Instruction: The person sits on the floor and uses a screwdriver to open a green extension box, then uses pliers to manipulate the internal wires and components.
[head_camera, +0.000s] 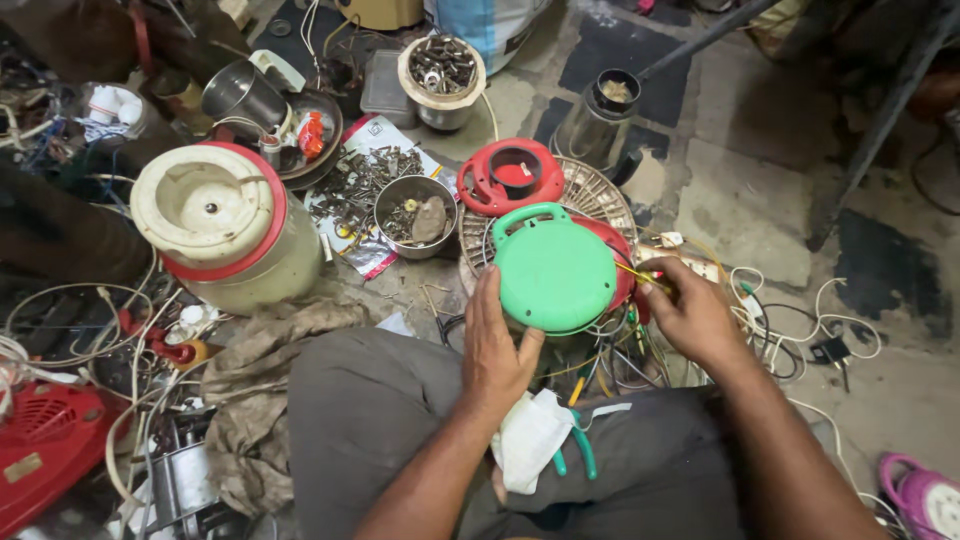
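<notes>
The left hand (497, 345) grasps the lower edge of a round green casing (553, 272) held above the lap, while the right hand (690, 312) pinches a yellow wire (632, 272) at the casing's right side, over tangled cables (620, 355).

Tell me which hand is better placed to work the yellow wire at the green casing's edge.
Right, probably. The right hand already pinches the yellow wire beside the green casing. The left hand steadies the casing's lower left rim, away from the wire.
</notes>
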